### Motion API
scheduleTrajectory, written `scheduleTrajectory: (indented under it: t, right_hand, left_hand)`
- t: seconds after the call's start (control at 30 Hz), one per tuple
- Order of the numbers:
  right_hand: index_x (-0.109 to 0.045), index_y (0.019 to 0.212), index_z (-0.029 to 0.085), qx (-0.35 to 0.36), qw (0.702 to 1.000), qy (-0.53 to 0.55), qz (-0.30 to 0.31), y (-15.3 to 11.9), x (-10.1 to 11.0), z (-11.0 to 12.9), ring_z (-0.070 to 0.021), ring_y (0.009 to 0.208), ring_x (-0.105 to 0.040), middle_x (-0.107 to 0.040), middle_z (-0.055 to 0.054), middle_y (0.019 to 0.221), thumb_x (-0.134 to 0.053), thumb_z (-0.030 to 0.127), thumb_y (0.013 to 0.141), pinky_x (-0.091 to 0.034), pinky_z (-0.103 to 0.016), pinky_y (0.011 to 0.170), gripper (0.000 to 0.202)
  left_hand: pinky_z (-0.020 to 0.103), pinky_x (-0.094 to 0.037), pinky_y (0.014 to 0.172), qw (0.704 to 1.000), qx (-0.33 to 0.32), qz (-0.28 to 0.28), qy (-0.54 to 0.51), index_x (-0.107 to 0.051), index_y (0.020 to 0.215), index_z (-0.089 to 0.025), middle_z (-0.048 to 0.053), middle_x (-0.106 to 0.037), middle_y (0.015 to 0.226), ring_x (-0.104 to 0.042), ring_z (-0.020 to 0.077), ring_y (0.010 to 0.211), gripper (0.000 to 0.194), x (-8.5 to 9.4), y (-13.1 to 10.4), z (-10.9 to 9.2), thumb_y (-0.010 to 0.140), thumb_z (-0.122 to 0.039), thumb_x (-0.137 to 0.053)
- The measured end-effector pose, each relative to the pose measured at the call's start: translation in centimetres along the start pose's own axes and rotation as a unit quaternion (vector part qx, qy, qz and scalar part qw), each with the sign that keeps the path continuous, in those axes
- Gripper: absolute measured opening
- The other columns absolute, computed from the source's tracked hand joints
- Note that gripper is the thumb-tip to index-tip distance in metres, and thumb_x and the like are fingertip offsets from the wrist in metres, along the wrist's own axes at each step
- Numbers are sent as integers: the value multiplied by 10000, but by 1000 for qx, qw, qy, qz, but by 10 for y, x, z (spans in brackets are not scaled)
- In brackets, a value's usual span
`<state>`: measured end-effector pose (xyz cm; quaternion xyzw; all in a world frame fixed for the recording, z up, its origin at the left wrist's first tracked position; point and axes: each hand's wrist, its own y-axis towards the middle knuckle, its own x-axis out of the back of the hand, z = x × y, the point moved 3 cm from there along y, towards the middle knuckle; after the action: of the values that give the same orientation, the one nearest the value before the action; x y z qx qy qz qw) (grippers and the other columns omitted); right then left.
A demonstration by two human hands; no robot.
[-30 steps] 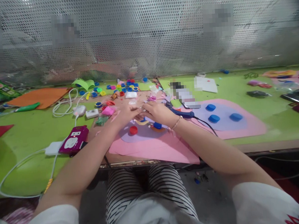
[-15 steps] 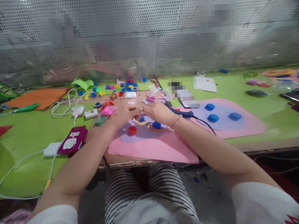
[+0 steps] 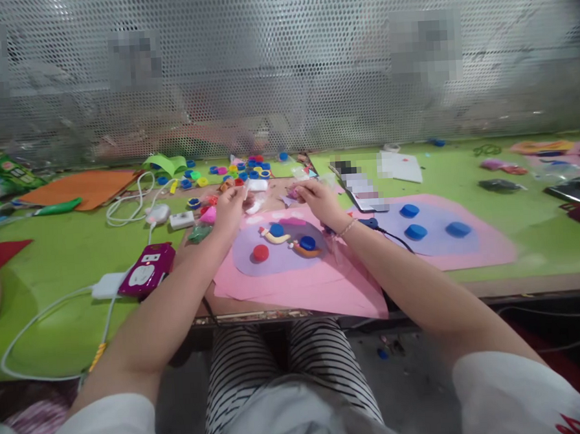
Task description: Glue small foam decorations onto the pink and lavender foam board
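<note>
My left hand (image 3: pixel 232 207) is closed in a pinch at the edge of a small white plastic packet (image 3: pixel 256 206), beyond the paper. Across a gap, my right hand (image 3: pixel 318 201) pinches beside a small pink packet (image 3: pixel 293 194); what its fingertips hold is hidden. In front of both hands lies a purple oval (image 3: pixel 246 261) on pink paper (image 3: pixel 294 291). On it sit a red bottle cap (image 3: pixel 261 253), a blue cap (image 3: pixel 276 230) with a cream curved clay body, another blue cap (image 3: pixel 307 243) with an orange-brown body, and a flat magenta strip (image 3: pixel 291 221).
A dark blue corded tool (image 3: pixel 368 223) lies beside my right wrist. Right of it, a second pink sheet (image 3: pixel 496 248) carries several blue caps. A purple power strip (image 3: pixel 147 270) with white cables stands left. Loose caps, a phone (image 3: pixel 361 187) and orange paper (image 3: pixel 84 189) lie farther back.
My hands were together above the purple oval. They have moved apart and farther back, uncovering the caps and clay shapes. The magenta strip now shows on the oval.
</note>
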<state>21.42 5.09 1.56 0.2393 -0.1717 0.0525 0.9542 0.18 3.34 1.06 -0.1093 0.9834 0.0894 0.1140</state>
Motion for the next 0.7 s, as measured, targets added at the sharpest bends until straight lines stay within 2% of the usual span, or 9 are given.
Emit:
scheduleTrajectory:
  t: [0.1,0.17,0.27,0.4,0.47,0.57,0.7]
  right_hand:
    - [-647,958,160,-35,995,90,26,-2,-6,-1,-139,732,-598,-654,-53,851,-567,387,811,-509,-328,750,282]
    - [-647,932,162,-42,991,122,40,-4,-8,2,-138,738,-614,-665,-63,890,-561,367,818,-527,-334,749,250]
    - [-634,816,152,-31,994,98,45,-5,-7,7,-119,615,-584,-656,-45,752,-579,342,804,-523,-302,658,198]
    - [-604,711,155,-16,998,56,33,-7,-3,13,-96,516,-518,-581,14,577,-669,299,721,-464,-255,562,158]
    - [-630,706,148,-12,999,39,31,-7,-2,13,-93,525,-509,-581,15,575,-684,283,696,-434,-244,544,146]
    - [-708,814,141,-17,999,16,47,-8,-4,12,-90,527,-481,-601,8,597,-672,284,697,-396,-240,520,188]
    - [-731,894,156,-5,997,41,58,-8,-6,10,-117,628,-545,-677,-28,730,-656,284,710,-437,-257,585,236]
  left_hand:
    - [229,-503,692,1000,10,-4,-9,-563,763,-153,-13,-610,682,-569,56,591,82,-2,-3,0,811,-220,-572]
    - [239,-508,704,1000,17,0,-10,-579,801,-152,-4,-625,713,-574,59,600,53,-3,-5,-1,818,-195,-553]
    - [217,-500,644,1000,20,6,-5,-601,840,-141,9,-636,737,-556,49,565,77,-4,-6,0,821,-159,-528]
    - [175,-449,536,1000,2,16,12,-610,829,-123,5,-626,702,-502,33,493,78,-3,-3,1,812,-140,-536]
    - [171,-433,515,1000,-2,7,17,-608,807,-118,2,-618,668,-493,36,478,78,-3,-2,1,812,-127,-531]
    - [175,-425,502,1000,5,-7,19,-612,800,-120,1,-618,653,-502,45,477,87,-3,-3,1,811,-114,-526]
    - [184,-423,503,1000,4,-10,24,-617,788,-121,-1,-617,654,-502,51,476,82,-2,-3,0,805,-119,-537]
